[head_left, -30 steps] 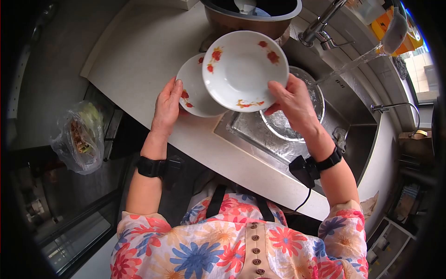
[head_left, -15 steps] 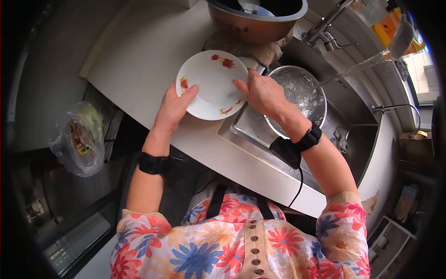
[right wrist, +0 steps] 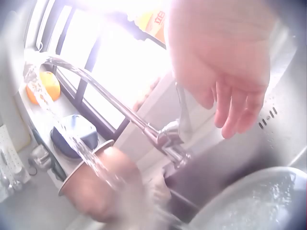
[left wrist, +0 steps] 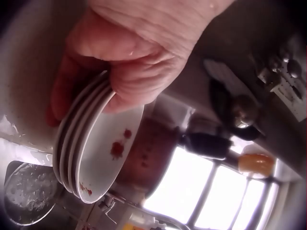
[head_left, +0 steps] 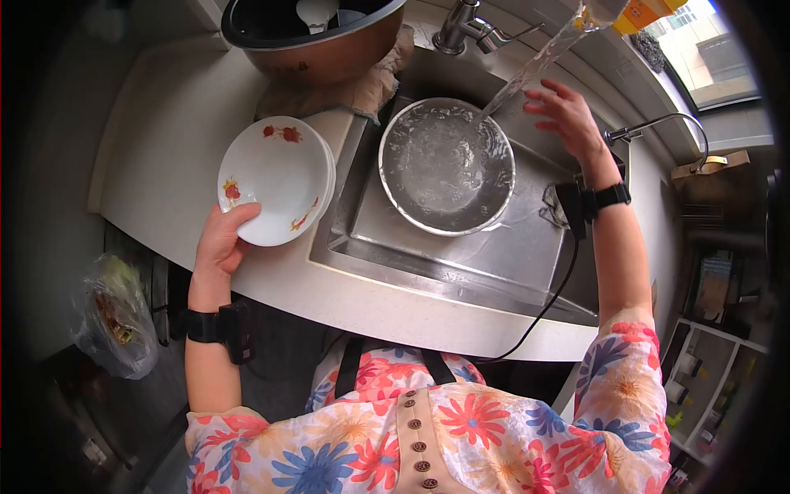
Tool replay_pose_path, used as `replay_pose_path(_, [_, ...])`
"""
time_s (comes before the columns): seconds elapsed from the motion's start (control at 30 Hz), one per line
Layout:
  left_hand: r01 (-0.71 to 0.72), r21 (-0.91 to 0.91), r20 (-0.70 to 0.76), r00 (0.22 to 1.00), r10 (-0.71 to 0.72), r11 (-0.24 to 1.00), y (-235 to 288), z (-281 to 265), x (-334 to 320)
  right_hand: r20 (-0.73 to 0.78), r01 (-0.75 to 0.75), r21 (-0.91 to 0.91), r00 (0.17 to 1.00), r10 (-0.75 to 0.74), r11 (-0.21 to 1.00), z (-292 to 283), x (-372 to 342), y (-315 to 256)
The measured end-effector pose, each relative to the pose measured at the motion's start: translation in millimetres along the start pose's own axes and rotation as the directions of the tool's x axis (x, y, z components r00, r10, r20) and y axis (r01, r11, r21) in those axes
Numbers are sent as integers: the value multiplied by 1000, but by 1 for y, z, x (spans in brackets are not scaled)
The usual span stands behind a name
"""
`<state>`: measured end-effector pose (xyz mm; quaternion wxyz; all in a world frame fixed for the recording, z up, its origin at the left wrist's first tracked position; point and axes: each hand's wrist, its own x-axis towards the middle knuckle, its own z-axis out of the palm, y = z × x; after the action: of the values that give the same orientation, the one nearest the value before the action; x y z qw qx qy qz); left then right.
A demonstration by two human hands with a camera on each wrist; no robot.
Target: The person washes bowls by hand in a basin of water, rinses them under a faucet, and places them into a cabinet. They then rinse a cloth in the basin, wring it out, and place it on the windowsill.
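Observation:
A stack of shallow white dishes (head_left: pixel 276 165) with red flowers is held by my left hand (head_left: pixel 220 237) over the counter, left of the sink. The thumb lies on the top dish's inner face and the fingers go underneath; the left wrist view shows three stacked rims (left wrist: pixel 79 158). My right hand (head_left: pixel 569 122) is raised above the sink's far right side, fingers spread and holding nothing. Beside it, a water stream (head_left: pixel 527 72) falls into a round metal basin (head_left: pixel 495 188), which stands in the sink and has water in it.
The faucet (head_left: pixel 469 31) rises behind the sink (head_left: pixel 420 267). At the back left a brown pot (head_left: pixel 309 64) stands on a cloth (head_left: pixel 370 92). A plastic bag (head_left: pixel 115 321) hangs below the counter (head_left: pixel 156 132) at left. A thin curved tap (head_left: pixel 666 123) is at right.
The two separate dishes have come together into one stack. My right hand has let go of them and moved right, toward the water stream; my left hand keeps the stack.

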<state>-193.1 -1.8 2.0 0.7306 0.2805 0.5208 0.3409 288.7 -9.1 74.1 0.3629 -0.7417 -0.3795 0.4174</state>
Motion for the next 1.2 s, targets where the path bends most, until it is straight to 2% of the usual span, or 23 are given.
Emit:
replay_pose_path(0.1, [23,2,-36,999,-23,1000,4,6,-2,-52,86,78,995,-82,993,-7,35,-14])
replay_pose_path(0.2, [24,-13,-25,999,-24,1000,4,5,-2,-13,185,129,983,-185,974,-12,66,-31])
replay_pose_path(0.23, [27,-11,-22,999,-27,1000,5,3,0,157,358,-273,932,-326,893,-16,76,-37])
replay_pose_path(0.27, [24,-16,-17,1000,-25,1000,5,1,2,365,519,-587,855,-369,621,-19,84,-40])
replay_pose_path(0.3, [22,-21,-11,1000,-22,1000,5,0,3,361,515,-588,857,-368,624,-14,90,-43])
replay_pose_path(0.33, [25,-18,-8,1000,-25,1000,6,1,4,255,425,-387,902,-348,818,-3,94,-47])
replay_pose_path(0.37, [20,-12,-6,1000,-20,1000,7,3,4,158,318,-140,942,-296,938,7,96,-49])
replay_pose_path(0.5, [-53,2,-9,999,53,999,1,14,-1,147,456,-154,888,-437,876,12,85,-64])
replay_pose_path(0.57, [-73,54,7,997,73,996,1,26,-4,167,331,-174,938,-303,927,11,63,-47])
replay_pose_path(0.63, [-99,97,15,995,98,990,6,42,-9,364,133,74,919,-151,988,32,13,-24])
replay_pose_path(0.7, [-91,164,73,994,80,982,13,68,-11,629,-80,146,777,-30,986,62,-47,-4])
replay_pose_path(0.77, [-156,179,136,982,132,971,12,97,-7,732,-125,113,681,2,986,83,-79,13])
replay_pose_path(0.8, [-256,318,176,962,208,913,12,116,-9,731,-127,122,682,-3,984,84,-83,13])
replay_pose_path(0.83, [-358,443,236,931,278,822,12,135,-9,679,-147,125,733,23,981,81,-87,12])
replay_pose_path(0.87, [-364,450,248,928,278,815,11,152,-11,624,-168,129,779,51,977,76,-90,13])
replay_pose_path(0.9, [-528,511,350,848,397,678,10,168,-13,616,-165,142,786,44,976,70,-91,20])
replay_pose_path(0.93, [-670,542,459,742,488,508,10,182,-16,574,-94,255,816,-72,962,65,-89,29])
replay_pose_path(0.97, [-676,542,472,736,485,499,12,192,-19,518,-18,362,835,-185,932,61,-88,35])
replay_pose_path(1.03, [-864,488,648,457,610,129,16,206,-26,432,38,331,882,-188,943,55,-98,31])
replay_pose_path(1.07, [-890,447,668,400,627,92,21,211,-31,370,106,287,904,-212,952,51,-100,31])
replay_pose_path(1.1, [-891,446,669,396,629,87,23,213,-33,308,170,238,921,-240,956,47,-102,29])
replay_pose_path(1.17, [-916,380,720,204,663,-130,28,216,-35,159,449,38,879,-449,893,41,-103,22])
replay_pose_path(1.2, [-893,394,721,154,675,-217,30,215,-36,97,543,37,834,-544,839,40,-102,18])
